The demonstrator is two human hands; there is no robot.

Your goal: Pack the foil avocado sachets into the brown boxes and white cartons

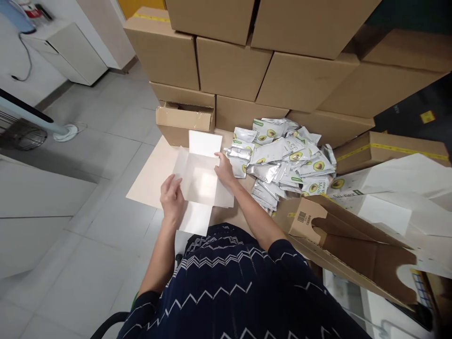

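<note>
A white paper box (201, 181) stands unfolded in front of me, its flaps spread out and nothing visible inside. My left hand (172, 200) grips its left flap, thumb and fingers closed at the edge. On the opposite side my right hand (224, 169) is closed on the upper right corner, with a finger at the back flap. Right beside that hand lies a heap of silver-white pouches (282, 155) printed with avocados. Under the box is a pale board (148, 179).
Stacked cardboard cartons (233, 66) form a wall behind the work surface. An opened small carton (185, 120) sits at the back left. To the right are an open cardboard box (360, 249) and white printed sheets (388, 202). A fan base (66, 133) stands on the tiled floor (95, 245).
</note>
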